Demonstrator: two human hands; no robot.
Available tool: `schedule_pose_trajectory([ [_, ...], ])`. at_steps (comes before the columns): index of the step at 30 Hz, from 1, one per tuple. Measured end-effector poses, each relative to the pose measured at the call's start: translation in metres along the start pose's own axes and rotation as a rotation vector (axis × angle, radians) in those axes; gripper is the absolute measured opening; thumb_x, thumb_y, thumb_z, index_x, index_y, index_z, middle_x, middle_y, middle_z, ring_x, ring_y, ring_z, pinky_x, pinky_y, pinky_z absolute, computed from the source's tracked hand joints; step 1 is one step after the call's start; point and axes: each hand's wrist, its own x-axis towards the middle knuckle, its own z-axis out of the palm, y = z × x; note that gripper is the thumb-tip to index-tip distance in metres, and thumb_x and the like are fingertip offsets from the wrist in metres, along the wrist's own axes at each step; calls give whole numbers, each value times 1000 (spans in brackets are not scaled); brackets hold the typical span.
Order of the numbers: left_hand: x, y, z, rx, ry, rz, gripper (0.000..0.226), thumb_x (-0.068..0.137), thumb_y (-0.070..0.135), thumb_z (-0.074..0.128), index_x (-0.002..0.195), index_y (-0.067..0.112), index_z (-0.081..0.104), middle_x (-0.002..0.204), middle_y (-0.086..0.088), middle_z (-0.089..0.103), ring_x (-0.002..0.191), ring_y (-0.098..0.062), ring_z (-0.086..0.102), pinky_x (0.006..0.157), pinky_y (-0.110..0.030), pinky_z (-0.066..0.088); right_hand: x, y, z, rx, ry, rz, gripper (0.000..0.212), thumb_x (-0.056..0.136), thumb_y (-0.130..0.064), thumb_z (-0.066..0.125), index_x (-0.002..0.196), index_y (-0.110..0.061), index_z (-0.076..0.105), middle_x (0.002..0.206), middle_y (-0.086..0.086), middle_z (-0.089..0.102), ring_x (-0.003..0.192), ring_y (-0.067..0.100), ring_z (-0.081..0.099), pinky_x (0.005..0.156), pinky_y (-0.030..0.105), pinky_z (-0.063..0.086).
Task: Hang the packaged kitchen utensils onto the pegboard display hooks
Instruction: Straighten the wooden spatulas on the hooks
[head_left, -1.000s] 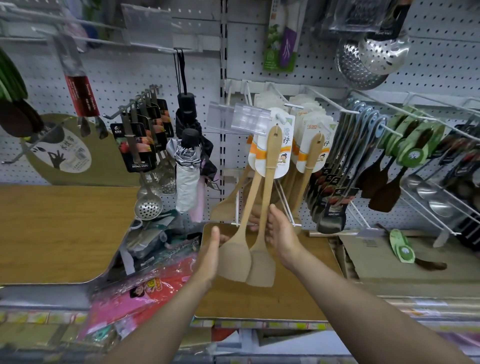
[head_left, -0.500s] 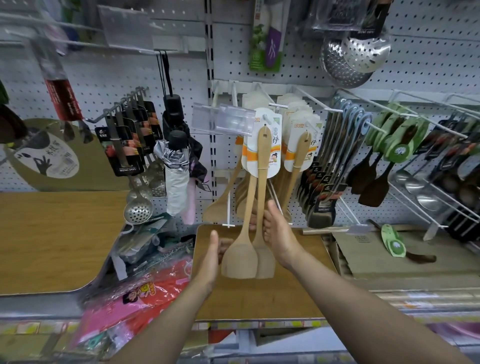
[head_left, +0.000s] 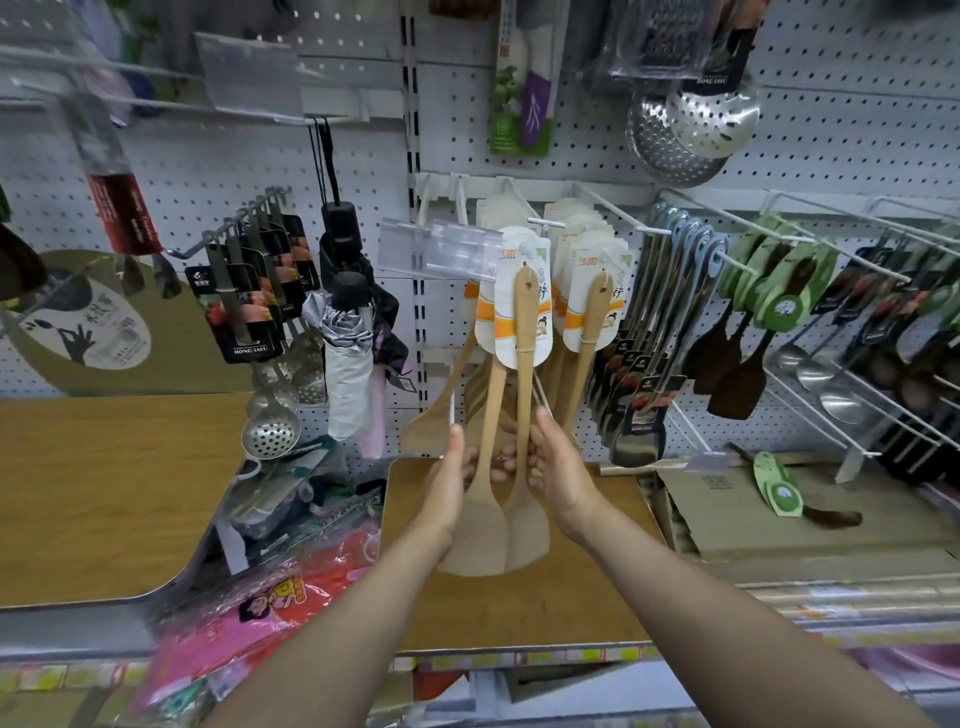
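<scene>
Right there at the middle of the pegboard (head_left: 571, 156), both hands were up on the two wooden spatulas (head_left: 511, 395). The left hand (head_left: 451, 480) curled its fingers round the handles from one side, thumb upright; the right hand (head_left: 558, 475) gripped them from the other. Their carded tops hung on a white hook (head_left: 545, 222) behind a clear price tag holder (head_left: 447, 250), blades dangling over the back edge of a wooden shelf board (head_left: 519, 603). More carded spatulas (head_left: 589, 306) hung just beside, a folded umbrella (head_left: 349, 358) further left.
</scene>
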Motion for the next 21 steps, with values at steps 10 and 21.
schedule_pose_trajectory([
  [10, -2, -3, 3, -15, 78, 6, 74, 97, 68, 18, 106, 22, 75, 96, -6, 76, 100, -18, 66, 76, -28, 41, -9, 2, -8, -13, -1, -19, 69, 85, -75, 38, 117, -24, 74, 102, 1, 69, 97, 18, 61, 100, 40, 41],
  [21, -3, -2, 2, 68, -77, -40, 84, 91, 76, 5, 104, 29, 74, 106, 6, 74, 108, -10, 64, 93, -31, 43, -3, -2, 10, 3, -101, 37, 67, 99, -63, 33, 150, -21, 45, 136, -7, 58, 129, 12, 51, 116, 36, 31],
])
